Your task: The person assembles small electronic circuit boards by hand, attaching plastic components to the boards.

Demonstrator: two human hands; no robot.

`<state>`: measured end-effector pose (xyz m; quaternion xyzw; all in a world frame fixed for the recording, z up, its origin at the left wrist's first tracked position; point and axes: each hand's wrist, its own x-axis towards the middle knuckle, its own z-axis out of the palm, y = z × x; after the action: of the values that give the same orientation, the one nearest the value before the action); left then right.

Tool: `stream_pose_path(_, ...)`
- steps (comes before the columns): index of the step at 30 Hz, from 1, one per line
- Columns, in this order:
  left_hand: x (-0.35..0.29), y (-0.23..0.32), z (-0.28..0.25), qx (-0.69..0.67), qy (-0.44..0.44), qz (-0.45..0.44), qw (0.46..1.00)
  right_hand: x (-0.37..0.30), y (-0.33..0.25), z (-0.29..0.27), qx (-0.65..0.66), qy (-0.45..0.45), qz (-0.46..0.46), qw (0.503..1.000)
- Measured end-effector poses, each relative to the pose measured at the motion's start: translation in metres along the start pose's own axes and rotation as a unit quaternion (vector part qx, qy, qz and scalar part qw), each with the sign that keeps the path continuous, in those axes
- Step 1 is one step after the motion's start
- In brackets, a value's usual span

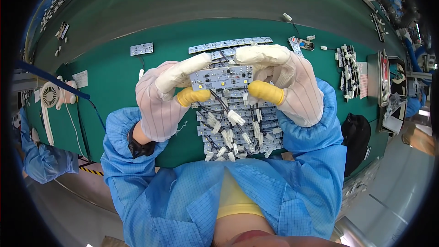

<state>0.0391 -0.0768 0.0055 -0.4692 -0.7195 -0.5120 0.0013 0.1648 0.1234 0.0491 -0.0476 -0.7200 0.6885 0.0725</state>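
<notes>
In front of me, a white circuit board (222, 77) with small yellow LEDs is held up and tilted between both hands. My left hand (168, 86) pinches its left end, a yellow-capped thumb below and a white-capped finger along the top. At the right end, my right hand (284, 75) grips it the same way. Both hands wear pale striped gloves. Beneath lie rows of similar boards (200, 130) on the green mat (176, 148), partly hidden by the held board. Black wires with white plug connectors (236, 118) lie over these rows.
Behind the rows lies another line of boards (230, 44). A single board (141, 49) sits back left, and a white fan (50, 96) stands farther left. To the right are stacked boards (349, 73), a metal tray (374, 80) and a black bag (356, 139). A co-worker's blue sleeve (48, 162) shows far left.
</notes>
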Motion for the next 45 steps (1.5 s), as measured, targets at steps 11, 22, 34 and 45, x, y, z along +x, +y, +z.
stream_pose_path(11,-0.007,-0.011,-0.018,0.090,-0.183,0.057,0.977,0.005,0.000,-0.015,0.062,-0.085,0.217,0.970)
stream_pose_path(22,0.029,-0.104,-0.064,0.075,0.002,-0.159,0.984,-0.005,-0.016,-0.058,-0.060,0.203,-0.099,0.972)
stream_pose_path(34,0.027,-0.108,-0.082,0.135,0.025,-0.116,0.984,0.005,0.083,-0.113,-0.727,0.185,0.077,0.657)
stream_pose_path(45,0.023,-0.026,-0.055,0.039,0.009,-0.094,0.995,-0.020,0.014,-0.131,-0.260,0.280,0.038,0.923)
